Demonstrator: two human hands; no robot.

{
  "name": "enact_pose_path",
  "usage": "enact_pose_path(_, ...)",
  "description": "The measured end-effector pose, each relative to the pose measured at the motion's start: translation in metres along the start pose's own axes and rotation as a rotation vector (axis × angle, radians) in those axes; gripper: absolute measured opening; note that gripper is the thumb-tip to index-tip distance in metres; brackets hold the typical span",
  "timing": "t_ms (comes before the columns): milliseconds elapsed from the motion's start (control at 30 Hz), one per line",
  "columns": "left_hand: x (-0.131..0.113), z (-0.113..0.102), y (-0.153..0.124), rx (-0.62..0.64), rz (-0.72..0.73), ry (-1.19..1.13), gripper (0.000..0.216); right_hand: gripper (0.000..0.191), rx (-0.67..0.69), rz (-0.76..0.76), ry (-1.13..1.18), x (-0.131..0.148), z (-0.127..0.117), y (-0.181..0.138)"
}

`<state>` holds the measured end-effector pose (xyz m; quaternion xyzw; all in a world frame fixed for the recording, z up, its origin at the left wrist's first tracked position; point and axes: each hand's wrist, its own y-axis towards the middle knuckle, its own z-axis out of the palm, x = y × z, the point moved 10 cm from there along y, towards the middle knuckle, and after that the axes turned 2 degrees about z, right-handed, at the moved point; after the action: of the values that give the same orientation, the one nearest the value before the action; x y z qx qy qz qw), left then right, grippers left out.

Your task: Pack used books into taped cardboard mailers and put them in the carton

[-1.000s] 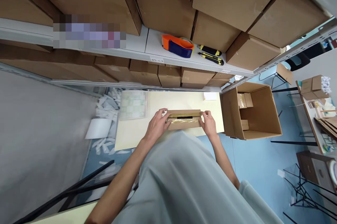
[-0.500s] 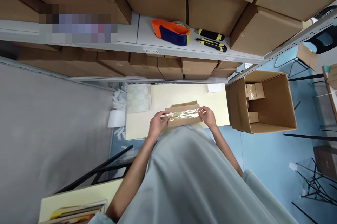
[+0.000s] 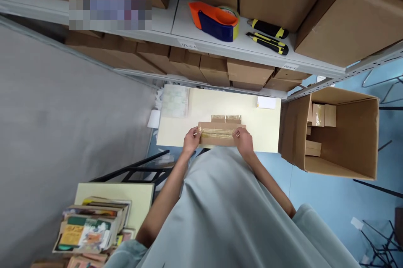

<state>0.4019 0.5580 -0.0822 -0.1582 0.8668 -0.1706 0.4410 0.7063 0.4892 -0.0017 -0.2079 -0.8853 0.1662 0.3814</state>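
A small flat cardboard box [image 3: 220,132] lies on a pale yellow table [image 3: 189,129], with a strip of clear tape [image 3: 217,132] along its top seam. My left hand [image 3: 191,140] pinches the left end of the box and tape. At the right end, my right hand [image 3: 243,141] has its fingers pressed on the tape. Both hands are closed on the box ends.
A large open carton [image 3: 333,133] holding small boxes stands right of the table. The shelf above carries an orange-blue tape dispenser [image 3: 215,17] and two yellow-black utility knives [image 3: 267,36]. Stacked books [image 3: 91,226] lie at lower left. A sheet of labels [image 3: 174,101] rests on the table's far left.
The box flap has been folded shut and the tape pressed flatter along the seam. My hands moved in slightly along the box ends. My head has shifted, bringing the books into sight.
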Motion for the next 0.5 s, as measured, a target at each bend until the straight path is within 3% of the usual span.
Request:
enact_pose_path(167,0.012,0.003,0.0,-0.031,-0.066,-0.046,0.031,0.011,-0.033,-0.121,-0.026,0.001,0.013,-0.014)
enact_pose_path(367,-0.019,0.039,-0.009,0.086,0.037,-0.09,0.036,0.012,-0.055,0.088,0.111,-0.066,-0.009,-0.003)
enact_pose_path(500,-0.04,0.053,-0.001,0.176,0.046,-0.008,0.036,0.01,-0.108,0.159,0.132,-0.081,-0.02,-0.005)
